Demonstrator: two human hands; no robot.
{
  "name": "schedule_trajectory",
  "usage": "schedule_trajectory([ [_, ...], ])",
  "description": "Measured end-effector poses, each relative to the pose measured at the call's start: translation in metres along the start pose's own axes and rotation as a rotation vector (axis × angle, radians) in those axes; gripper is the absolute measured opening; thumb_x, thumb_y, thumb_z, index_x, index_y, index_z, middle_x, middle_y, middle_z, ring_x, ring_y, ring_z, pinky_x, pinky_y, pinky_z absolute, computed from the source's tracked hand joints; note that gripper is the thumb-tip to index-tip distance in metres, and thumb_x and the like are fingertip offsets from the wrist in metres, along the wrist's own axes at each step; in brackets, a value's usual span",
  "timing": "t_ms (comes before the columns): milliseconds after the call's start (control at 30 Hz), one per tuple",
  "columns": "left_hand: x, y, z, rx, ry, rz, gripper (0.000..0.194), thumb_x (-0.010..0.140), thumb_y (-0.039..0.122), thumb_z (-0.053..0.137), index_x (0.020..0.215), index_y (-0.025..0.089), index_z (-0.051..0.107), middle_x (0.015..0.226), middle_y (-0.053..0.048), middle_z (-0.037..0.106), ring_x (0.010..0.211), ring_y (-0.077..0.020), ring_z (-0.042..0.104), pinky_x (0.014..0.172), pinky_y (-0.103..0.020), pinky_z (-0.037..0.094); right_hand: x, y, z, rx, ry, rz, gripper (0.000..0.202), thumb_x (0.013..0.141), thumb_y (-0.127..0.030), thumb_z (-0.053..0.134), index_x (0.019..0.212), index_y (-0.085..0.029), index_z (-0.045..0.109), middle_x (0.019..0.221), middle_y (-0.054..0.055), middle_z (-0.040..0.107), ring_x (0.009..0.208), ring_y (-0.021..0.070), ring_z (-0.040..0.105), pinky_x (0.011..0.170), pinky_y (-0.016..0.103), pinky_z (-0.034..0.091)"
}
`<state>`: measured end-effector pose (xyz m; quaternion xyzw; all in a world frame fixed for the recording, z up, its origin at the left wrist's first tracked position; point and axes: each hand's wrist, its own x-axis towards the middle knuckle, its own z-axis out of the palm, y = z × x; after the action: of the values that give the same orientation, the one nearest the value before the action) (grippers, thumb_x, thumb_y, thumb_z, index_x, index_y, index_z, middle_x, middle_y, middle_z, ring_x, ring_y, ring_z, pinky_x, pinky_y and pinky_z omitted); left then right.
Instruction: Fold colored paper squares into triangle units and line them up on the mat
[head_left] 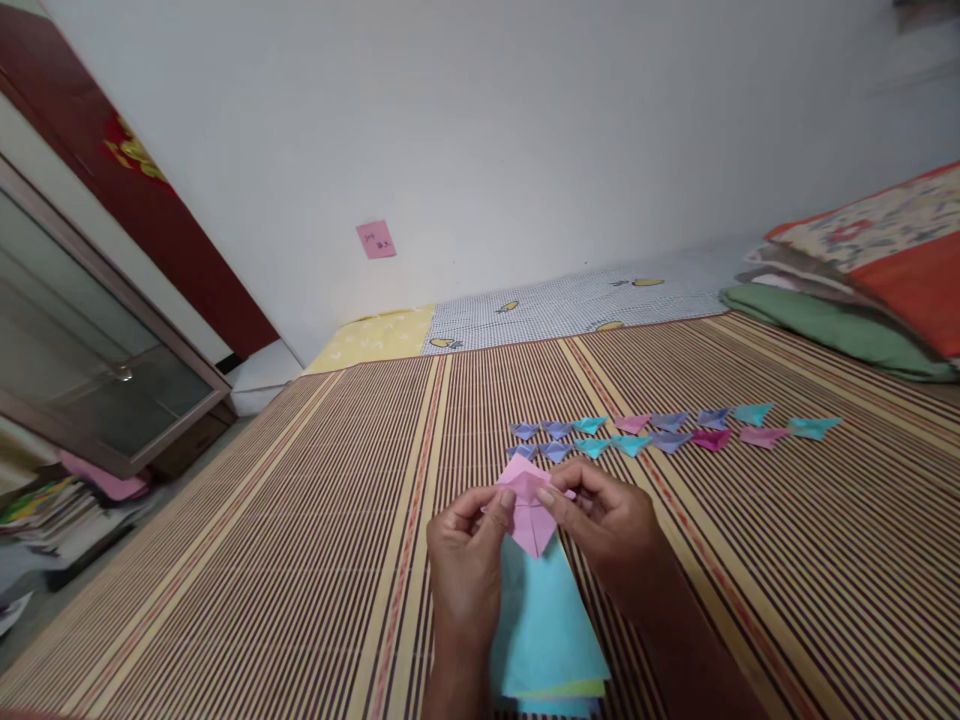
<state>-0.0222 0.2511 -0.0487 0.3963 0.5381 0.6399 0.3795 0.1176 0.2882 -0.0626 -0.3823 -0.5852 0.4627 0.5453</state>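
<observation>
Between my two hands is a pink folded paper (534, 525), diamond-shaped with crease lines across it. My left hand (471, 535) pinches its left side between thumb and fingers. On the right side, my right hand (604, 510) grips it with the thumb on top and fingers behind. Below the paper lies a stack of coloured paper sheets (551, 620), light blue on top with a yellow-green edge showing underneath. Just beyond my hands stand two rows of small folded paper boats (670, 441) in purple, turquoise, pink and magenta.
A striped bamboo mat (315, 530) covers the bed. Folded bedding and pillows (847, 320) are piled at the right. A patterned cloth (555, 305) runs along the white wall, which carries a pink note (376, 240). At the left are a glass-fronted cabinet (97, 330) and stacked books (52, 515).
</observation>
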Motion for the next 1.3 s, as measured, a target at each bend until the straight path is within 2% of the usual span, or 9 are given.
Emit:
schedule_trajectory([
  [133,-0.001,0.0,0.004,-0.016,0.005,-0.004,0.025,0.075,0.038,0.083,0.07,0.015,0.077,0.06,0.001,0.06,0.058,-0.0113,0.05,0.054,-0.021,0.042,0.0,-0.004,0.001,-0.043,0.043,-0.082,0.023,0.089,-0.03,0.067,0.071,-0.021,0.058,0.084,0.004,0.06,0.08,0.0193,0.058,0.07,0.031,0.049],
  [300,-0.001,-0.003,0.01,-0.13,0.084,-0.02,0.024,0.066,0.034,0.089,0.079,0.015,0.081,0.062,0.0,0.065,0.058,-0.0116,0.055,0.057,-0.021,0.047,-0.002,-0.003,0.003,-0.084,0.054,-0.05,0.026,0.091,-0.034,0.066,0.07,-0.021,0.059,0.081,0.005,0.063,0.073,0.0185,0.058,0.067,0.031,0.049],
  [400,-0.001,-0.006,0.012,-0.169,0.117,-0.042,0.023,0.064,0.031,0.09,0.076,0.015,0.08,0.062,-0.001,0.067,0.057,-0.0109,0.056,0.055,-0.02,0.047,-0.003,-0.003,0.003,-0.101,0.056,-0.023,0.025,0.091,-0.035,0.065,0.071,-0.02,0.06,0.082,0.005,0.065,0.068,0.0173,0.057,0.064,0.031,0.049],
  [567,-0.002,-0.008,0.012,-0.167,0.141,-0.042,0.022,0.064,0.03,0.091,0.072,0.014,0.077,0.058,0.001,0.064,0.054,-0.0092,0.053,0.051,-0.018,0.045,-0.004,-0.004,0.006,-0.131,0.077,-0.03,0.026,0.091,-0.035,0.065,0.07,-0.021,0.058,0.078,0.004,0.064,0.066,0.0173,0.057,0.061,0.03,0.046],
  [900,-0.006,-0.007,0.015,-0.21,0.187,-0.033,0.027,0.067,0.028,0.09,0.072,0.015,0.068,0.062,0.003,0.064,0.055,-0.0078,0.057,0.052,-0.015,0.047,-0.006,-0.005,0.014,-0.216,0.121,-0.089,0.027,0.092,-0.032,0.062,0.069,-0.022,0.055,0.065,-0.002,0.056,0.063,0.0159,0.052,0.062,0.029,0.041],
  [1000,-0.005,-0.007,0.015,-0.239,0.198,-0.013,0.03,0.067,0.028,0.091,0.083,0.016,0.069,0.066,0.003,0.067,0.058,-0.0086,0.061,0.055,-0.015,0.049,-0.006,-0.003,0.013,-0.235,0.134,-0.105,0.026,0.092,-0.032,0.062,0.069,-0.022,0.055,0.064,-0.002,0.056,0.062,0.0158,0.053,0.062,0.029,0.041],
  [1100,-0.004,-0.006,0.015,-0.243,0.15,-0.031,0.04,0.067,0.029,0.09,0.1,0.016,0.072,0.073,-0.001,0.072,0.065,-0.0125,0.067,0.059,-0.019,0.053,-0.006,-0.002,0.012,-0.253,0.154,-0.118,0.027,0.091,-0.033,0.062,0.068,-0.021,0.055,0.062,-0.003,0.054,0.059,0.0146,0.051,0.059,0.027,0.04],
  [1200,-0.004,-0.005,0.013,-0.203,0.062,-0.083,0.032,0.067,0.031,0.09,0.089,0.013,0.075,0.074,-0.005,0.074,0.064,-0.0143,0.068,0.059,-0.022,0.054,-0.007,-0.002,0.013,-0.274,0.161,-0.133,0.026,0.09,-0.032,0.063,0.068,-0.021,0.055,0.061,-0.004,0.053,0.058,0.0138,0.05,0.058,0.026,0.039],
  [1300,-0.003,-0.005,0.012,-0.179,0.022,-0.121,0.028,0.066,0.032,0.09,0.081,0.012,0.076,0.068,-0.003,0.072,0.058,-0.0126,0.063,0.055,-0.021,0.052,-0.007,-0.003,0.014,-0.283,0.152,-0.122,0.026,0.09,-0.031,0.062,0.068,-0.021,0.055,0.061,-0.004,0.052,0.058,0.0135,0.05,0.058,0.026,0.039],
])
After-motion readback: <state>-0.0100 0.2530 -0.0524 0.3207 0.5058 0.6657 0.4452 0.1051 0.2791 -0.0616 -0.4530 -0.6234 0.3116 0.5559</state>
